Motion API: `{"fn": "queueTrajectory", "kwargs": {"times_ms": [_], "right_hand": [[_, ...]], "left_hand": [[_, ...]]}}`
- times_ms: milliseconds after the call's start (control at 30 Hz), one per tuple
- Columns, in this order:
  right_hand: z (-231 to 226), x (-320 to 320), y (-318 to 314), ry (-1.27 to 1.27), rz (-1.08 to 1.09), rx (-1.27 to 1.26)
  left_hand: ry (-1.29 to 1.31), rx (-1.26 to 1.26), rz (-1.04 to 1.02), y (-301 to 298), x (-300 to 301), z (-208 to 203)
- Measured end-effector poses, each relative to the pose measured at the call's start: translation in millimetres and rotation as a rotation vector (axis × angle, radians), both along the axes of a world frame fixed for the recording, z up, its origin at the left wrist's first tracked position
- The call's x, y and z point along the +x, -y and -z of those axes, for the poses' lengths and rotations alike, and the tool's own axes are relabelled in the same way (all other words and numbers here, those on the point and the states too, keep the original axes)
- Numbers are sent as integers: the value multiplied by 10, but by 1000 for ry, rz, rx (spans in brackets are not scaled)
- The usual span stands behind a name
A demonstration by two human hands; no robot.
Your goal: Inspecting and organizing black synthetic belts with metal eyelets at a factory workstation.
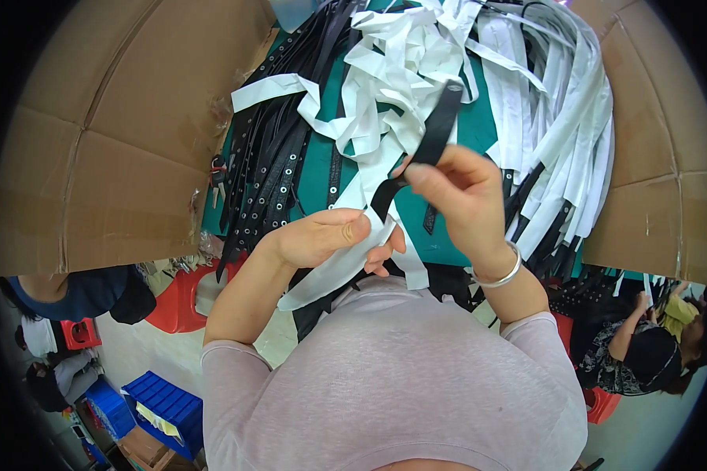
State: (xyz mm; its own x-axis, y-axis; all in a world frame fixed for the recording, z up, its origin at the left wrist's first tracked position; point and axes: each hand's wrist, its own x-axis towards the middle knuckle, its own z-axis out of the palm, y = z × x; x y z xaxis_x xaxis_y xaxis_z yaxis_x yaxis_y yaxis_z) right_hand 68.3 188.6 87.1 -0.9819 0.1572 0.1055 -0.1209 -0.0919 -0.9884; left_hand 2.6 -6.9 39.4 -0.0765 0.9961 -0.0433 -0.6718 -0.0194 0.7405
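Between my hands is a black strap [438,124], its free end pointing up and away. My right hand [467,196], with a silver bangle at the wrist, pinches the strap between thumb and fingers. My left hand [322,235] is closed at the strap's lower end, where it meets a white strip [322,279]. The strip hangs past the left fingers toward my body. Whether strap and strip are joined there I cannot tell. Beyond my hands lies a tangled heap of white strips [385,71].
Black straps with metal eyelets [283,157] lie on the left of the green table [479,118]. White-wrapped straps [573,133] are bundled at the right. Tall cardboard [133,149] stands on both sides. Keys [218,177] lie by the left edge. Other people sit lower left and right.
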Motion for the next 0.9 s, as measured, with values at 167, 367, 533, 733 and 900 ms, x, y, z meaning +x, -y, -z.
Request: {"fn": "queueTrajectory", "kwargs": {"times_ms": [167, 367, 533, 733, 900], "right_hand": [[-159, -95, -130, -31, 64, -56], [-458, -82, 42, -143, 1, -41], [-903, -378, -143, -414, 42, 68], [-1513, -502, 55, -341, -101, 157], [-1563, -633, -81, -418, -105, 153]], "left_hand": [[-106, -63, -4, -6, -24, -42], [-242, -9, -30, -7, -82, -399], [-404, 86, -94, 85, -223, -723], [-652, 219, -149, -110, -542, -1520], [-590, 189, -428, -234, -562, -1622]]}}
